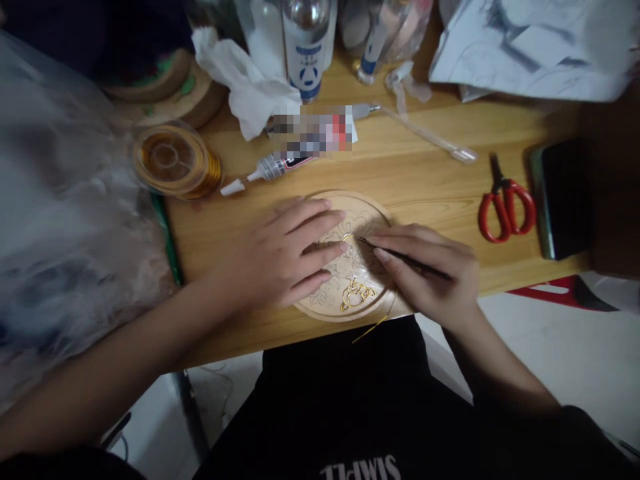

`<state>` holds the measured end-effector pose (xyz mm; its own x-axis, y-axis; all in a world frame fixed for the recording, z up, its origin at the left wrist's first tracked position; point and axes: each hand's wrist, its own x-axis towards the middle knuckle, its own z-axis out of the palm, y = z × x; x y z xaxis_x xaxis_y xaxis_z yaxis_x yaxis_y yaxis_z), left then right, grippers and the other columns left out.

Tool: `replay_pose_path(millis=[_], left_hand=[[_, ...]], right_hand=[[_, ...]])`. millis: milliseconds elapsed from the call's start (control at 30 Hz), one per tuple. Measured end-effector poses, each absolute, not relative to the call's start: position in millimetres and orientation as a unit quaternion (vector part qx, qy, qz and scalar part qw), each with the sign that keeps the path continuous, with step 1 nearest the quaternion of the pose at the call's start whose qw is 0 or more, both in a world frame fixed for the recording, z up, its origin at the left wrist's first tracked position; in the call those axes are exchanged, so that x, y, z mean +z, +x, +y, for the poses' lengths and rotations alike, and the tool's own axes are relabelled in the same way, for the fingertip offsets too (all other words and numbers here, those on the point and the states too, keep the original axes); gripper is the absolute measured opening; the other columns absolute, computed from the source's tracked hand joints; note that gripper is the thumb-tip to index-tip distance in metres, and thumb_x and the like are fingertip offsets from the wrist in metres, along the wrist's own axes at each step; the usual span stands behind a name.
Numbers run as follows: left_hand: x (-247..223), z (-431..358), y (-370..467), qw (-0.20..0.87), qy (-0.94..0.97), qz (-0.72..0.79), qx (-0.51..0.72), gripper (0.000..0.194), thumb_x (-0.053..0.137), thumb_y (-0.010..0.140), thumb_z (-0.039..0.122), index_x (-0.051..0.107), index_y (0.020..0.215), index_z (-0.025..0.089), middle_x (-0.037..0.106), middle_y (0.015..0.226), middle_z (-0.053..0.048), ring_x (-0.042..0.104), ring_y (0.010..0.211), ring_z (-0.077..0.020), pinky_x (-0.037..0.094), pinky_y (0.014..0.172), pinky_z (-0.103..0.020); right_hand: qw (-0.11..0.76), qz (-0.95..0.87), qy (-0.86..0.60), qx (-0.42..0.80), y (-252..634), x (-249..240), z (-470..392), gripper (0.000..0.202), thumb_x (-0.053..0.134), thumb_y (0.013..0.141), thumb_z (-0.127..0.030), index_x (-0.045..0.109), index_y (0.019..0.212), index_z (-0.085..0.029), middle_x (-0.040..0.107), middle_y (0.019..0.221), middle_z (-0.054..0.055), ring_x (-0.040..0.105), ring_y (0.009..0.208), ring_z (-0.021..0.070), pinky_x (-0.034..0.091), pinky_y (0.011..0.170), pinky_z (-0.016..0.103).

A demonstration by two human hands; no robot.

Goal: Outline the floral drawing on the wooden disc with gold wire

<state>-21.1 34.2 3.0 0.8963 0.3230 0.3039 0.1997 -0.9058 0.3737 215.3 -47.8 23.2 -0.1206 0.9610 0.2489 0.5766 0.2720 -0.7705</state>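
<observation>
evidently, the round board (345, 267) lies on the table (430, 187) just beside its near edge, line-drawn, with a gold wire motif (356, 293) on its near part. the left hand (275, 257) lies across the board's left side, palm down, fingers spread; its thumb cannot be made out. the right hand (440, 267) pinches a slim dark tool (410, 259) between thumb and fingers, tip at the board's middle. a loose gold strand (370, 329) reaches past the near edge. beyond the board lies a glue tube (280, 165); a wire spool (173, 160) sits toward the left edge, red-handled cutters (507, 192) and a phone (565, 200) toward the right edge, a bottle (306, 53) toward the far edge.
</observation>
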Motion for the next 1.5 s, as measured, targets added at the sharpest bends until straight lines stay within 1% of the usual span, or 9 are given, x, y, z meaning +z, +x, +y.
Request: replay_pose_path(millis=[200, 367, 500, 700, 833, 933, 1167, 1367, 1500], left_hand=[[1, 30, -20, 0.169, 0.955, 0.148, 0.192, 0.032, 0.062, 0.093, 0.027, 0.068, 0.120, 0.013, 0.059, 0.138, -0.020, 0.049, 0.135, -0.0365, 0.045, 0.110, -0.056], [4, 27, -19, 0.158, 0.954, 0.160, 0.197, 0.029, 0.062, 0.092, 0.028, 0.069, 0.118, 0.017, 0.061, 0.137, -0.015, 0.053, 0.132, -0.0351, 0.048, 0.109, -0.055], [6, 17, -16, 0.120, 0.955, 0.177, 0.204, 0.026, 0.060, 0.094, 0.028, 0.069, 0.114, 0.014, 0.061, 0.135, -0.018, 0.054, 0.131, -0.0346, 0.051, 0.106, -0.055], [8, -3, -11, 0.089, 0.945, 0.240, 0.205, 0.028, 0.059, 0.095, 0.027, 0.067, 0.118, 0.014, 0.060, 0.133, -0.017, 0.053, 0.131, -0.0322, 0.052, 0.106, -0.053], [6, -13, -7, 0.091, 0.935, 0.264, 0.216, 0.028, 0.060, 0.093, 0.024, 0.068, 0.117, 0.012, 0.061, 0.132, -0.020, 0.052, 0.131, -0.0344, 0.052, 0.105, -0.056], [6, -17, -4, 0.092, 0.931, 0.281, 0.216, 0.028, 0.057, 0.094, 0.023, 0.068, 0.117, 0.013, 0.061, 0.132, -0.019, 0.052, 0.130, -0.0346, 0.052, 0.104, -0.058], [11, -37, 8, 0.061, 0.911, 0.348, 0.212, 0.027, 0.060, 0.094, 0.024, 0.069, 0.115, 0.011, 0.060, 0.131, -0.021, 0.054, 0.128, -0.0352, 0.052, 0.103, -0.055], [5, -63, 27, 0.045, 0.854, 0.455, 0.248, 0.028, 0.058, 0.094, 0.024, 0.066, 0.118, 0.011, 0.060, 0.133, -0.021, 0.054, 0.129, -0.0366, 0.050, 0.104, -0.057], [4, -66, 29, 0.041, 0.848, 0.471, 0.241, 0.031, 0.057, 0.095, 0.025, 0.066, 0.121, 0.013, 0.061, 0.135, -0.020, 0.054, 0.130, -0.0371, 0.047, 0.106, -0.058]], right_hand=[[0.404, -0.702, -0.545, 0.218, 209, 18, -54, 0.023, 0.065, 0.086, -0.010, 0.074, 0.104, -0.018, 0.078, 0.101, 0.010, 0.075, 0.093, 0.0192, 0.062, 0.082, 0.036], [0.422, -0.682, -0.570, 0.177, 197, 14, -64, 0.024, 0.062, 0.087, -0.010, 0.074, 0.105, -0.018, 0.078, 0.104, 0.009, 0.074, 0.098, 0.0201, 0.063, 0.084, 0.038], [0.442, -0.669, -0.573, 0.166, 192, 10, -67, 0.022, 0.061, 0.088, -0.012, 0.075, 0.104, -0.020, 0.078, 0.102, 0.008, 0.075, 0.097, 0.0198, 0.063, 0.084, 0.038], [0.460, -0.668, -0.560, 0.170, 192, 7, -64, 0.021, 0.061, 0.087, -0.013, 0.077, 0.099, -0.020, 0.079, 0.097, 0.008, 0.076, 0.093, 0.0201, 0.063, 0.083, 0.038], [0.473, -0.666, -0.545, 0.191, 198, 8, -60, 0.019, 0.063, 0.087, -0.016, 0.077, 0.100, -0.019, 0.080, 0.097, 0.008, 0.076, 0.093, 0.0194, 0.063, 0.083, 0.037], [0.482, -0.656, -0.544, 0.204, 206, 10, -58, 0.018, 0.065, 0.087, -0.018, 0.077, 0.099, -0.021, 0.080, 0.097, 0.007, 0.076, 0.092, 0.0190, 0.063, 0.084, 0.038], [0.470, -0.659, -0.543, 0.225, 221, 15, -63, 0.019, 0.066, 0.086, -0.015, 0.077, 0.101, -0.020, 0.079, 0.102, 0.009, 0.075, 0.096, 0.0200, 0.062, 0.089, 0.039], [0.443, -0.687, -0.529, 0.227, 223, 19, -64, 0.020, 0.067, 0.085, -0.011, 0.076, 0.102, -0.018, 0.078, 0.102, 0.009, 0.074, 0.098, 0.0191, 0.061, 0.088, 0.035], [0.419, -0.711, -0.518, 0.227, 220, 24, -56, 0.023, 0.067, 0.085, -0.009, 0.074, 0.105, -0.018, 0.078, 0.100, 0.008, 0.073, 0.094, 0.0183, 0.060, 0.083, 0.034]])
